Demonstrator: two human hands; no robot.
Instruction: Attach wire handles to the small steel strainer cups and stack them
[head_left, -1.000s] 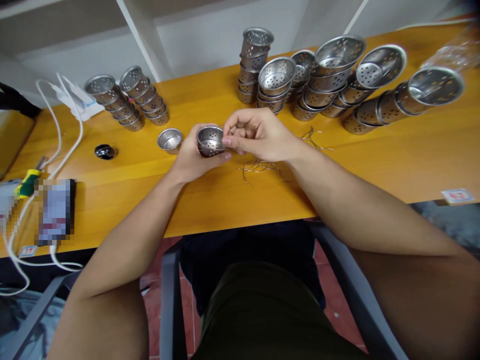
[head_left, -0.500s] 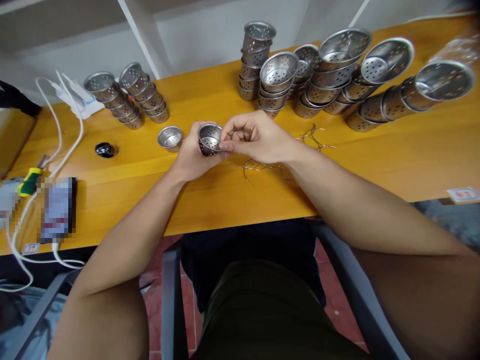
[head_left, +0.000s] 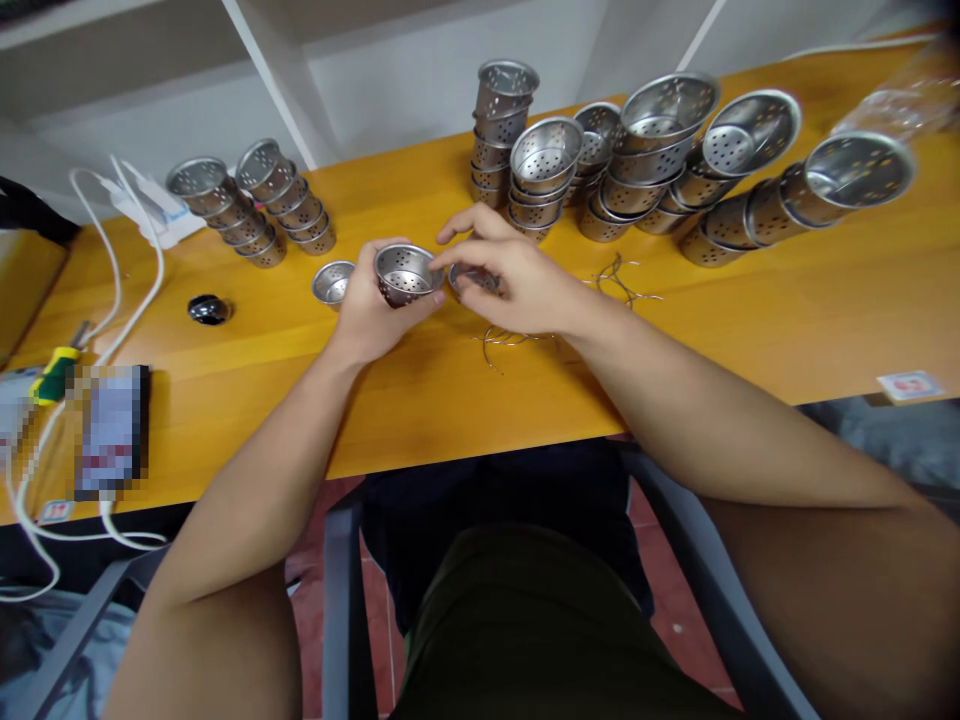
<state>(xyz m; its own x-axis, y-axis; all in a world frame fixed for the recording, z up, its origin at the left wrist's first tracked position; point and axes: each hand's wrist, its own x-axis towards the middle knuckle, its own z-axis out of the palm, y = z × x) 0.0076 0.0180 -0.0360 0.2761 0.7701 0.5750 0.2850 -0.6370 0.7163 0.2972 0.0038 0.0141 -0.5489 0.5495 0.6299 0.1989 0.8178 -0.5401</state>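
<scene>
My left hand (head_left: pixel 375 312) is wrapped round a small perforated metal cup (head_left: pixel 409 268), its mouth facing up and towards me. Just right of that rim is my right hand (head_left: pixel 504 272), fingers apart and holding nothing I can see; one fingertip comes close to the rim, and I cannot tell whether it touches. Partly hidden behind those fingers is another perforated cup (head_left: pixel 480 278). A third small cup (head_left: pixel 330 283) rests on the table left of my left hand. Thin bent wires (head_left: pixel 517 338) lie below my right hand, with more wires (head_left: pixel 621 280) to its right.
Tilted stacks of perforated cups (head_left: pixel 652 150) line the back right of the wooden table (head_left: pixel 450 400). Smaller stacks (head_left: pixel 225 205) stand back left. A dark shiny round object (head_left: pixel 209 309), a phone (head_left: pixel 112 430), white cables (head_left: pixel 142 285) and a green-yellow screwdriver (head_left: pixel 56 375) lie left.
My right hand's fingers have come off the cup's rim and spread. The cup in my left hand has turned slightly, and a cup behind my right hand now shows.
</scene>
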